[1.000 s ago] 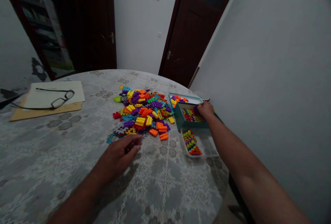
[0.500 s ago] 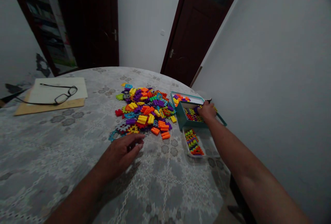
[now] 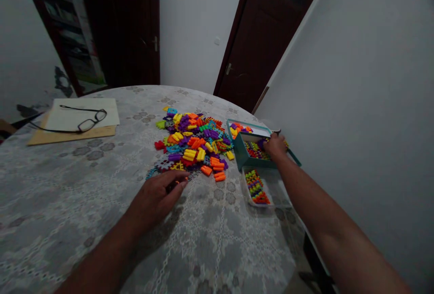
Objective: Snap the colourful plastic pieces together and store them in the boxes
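My left hand (image 3: 158, 196) is at the near edge of a heap of colourful plastic building blocks (image 3: 200, 142), fingers curled toward the thumb. Specks of orange show between thumb and fingers, looking like a small orange piece; most of it is hidden. My right hand (image 3: 276, 145) reaches into the teal box (image 3: 258, 163), its fingertips closed at a purple building block (image 3: 262, 143). Rows of red, green and yellow blocks (image 3: 252, 150) fill the box beside those fingers. My right forearm passes over the side of a clear plastic container (image 3: 249, 200).
The clear container holds stacked blocks (image 3: 257, 187). Behind the teal box, a shallow lid (image 3: 249, 124) has loose orange and yellow blocks in it. Eyeglasses (image 3: 86, 124) lie on papers (image 3: 111, 108) at the left. A patterned cloth (image 3: 203, 239) covers the round table; a wall (image 3: 356, 104) rises at the right.
The view has shifted slightly, so the table things appear a little farther right. Orange specks now show between my left fingers. My right hand stays at the box with the purple block.
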`<state>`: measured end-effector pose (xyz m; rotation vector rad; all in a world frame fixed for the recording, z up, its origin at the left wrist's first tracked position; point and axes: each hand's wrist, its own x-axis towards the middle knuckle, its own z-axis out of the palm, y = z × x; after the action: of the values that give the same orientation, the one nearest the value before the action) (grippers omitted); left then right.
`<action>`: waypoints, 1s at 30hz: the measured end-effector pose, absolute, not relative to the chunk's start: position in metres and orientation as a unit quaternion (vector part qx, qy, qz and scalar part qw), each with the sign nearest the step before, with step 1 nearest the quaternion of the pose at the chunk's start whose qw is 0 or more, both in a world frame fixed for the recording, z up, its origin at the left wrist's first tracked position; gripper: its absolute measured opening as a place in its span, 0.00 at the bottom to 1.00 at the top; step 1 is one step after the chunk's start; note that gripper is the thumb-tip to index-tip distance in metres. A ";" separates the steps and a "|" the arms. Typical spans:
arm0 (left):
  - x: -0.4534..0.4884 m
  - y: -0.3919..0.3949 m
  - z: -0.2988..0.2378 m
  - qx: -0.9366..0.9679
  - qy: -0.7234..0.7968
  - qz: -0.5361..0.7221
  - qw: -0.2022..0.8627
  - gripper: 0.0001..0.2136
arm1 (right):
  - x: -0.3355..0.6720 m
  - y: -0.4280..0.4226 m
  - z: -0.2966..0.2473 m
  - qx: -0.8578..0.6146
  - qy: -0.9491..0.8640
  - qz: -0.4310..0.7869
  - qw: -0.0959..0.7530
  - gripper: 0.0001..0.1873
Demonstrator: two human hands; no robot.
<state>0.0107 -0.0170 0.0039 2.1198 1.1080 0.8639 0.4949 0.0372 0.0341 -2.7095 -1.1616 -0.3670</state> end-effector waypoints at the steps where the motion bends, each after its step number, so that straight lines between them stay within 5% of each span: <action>1: 0.011 -0.017 0.004 0.797 0.415 0.324 0.296 0.19 | 0.494 0.037 0.034 -0.910 -0.387 -0.121 0.086 0.29; 9: -0.012 -0.013 0.019 0.656 0.535 0.449 0.286 0.17 | 0.499 0.026 0.036 -0.895 -0.399 -0.144 0.138 0.36; 16: -0.041 0.007 0.013 0.619 0.630 0.408 0.230 0.15 | 0.407 -0.023 0.067 -0.732 -0.584 -0.217 0.278 0.21; 22: -0.038 0.004 -0.007 0.761 0.557 0.251 0.218 0.24 | 0.265 -0.081 0.033 -0.560 -0.776 0.030 0.288 0.09; 30: -0.020 -0.009 -0.013 0.821 0.529 0.151 0.154 0.31 | 0.203 -0.062 -0.040 -0.586 -0.765 0.059 0.261 0.31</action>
<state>-0.0202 -0.0091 -0.0134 2.3525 1.5172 0.4334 0.2032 -0.0625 -0.0397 -1.5868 -2.0695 0.1588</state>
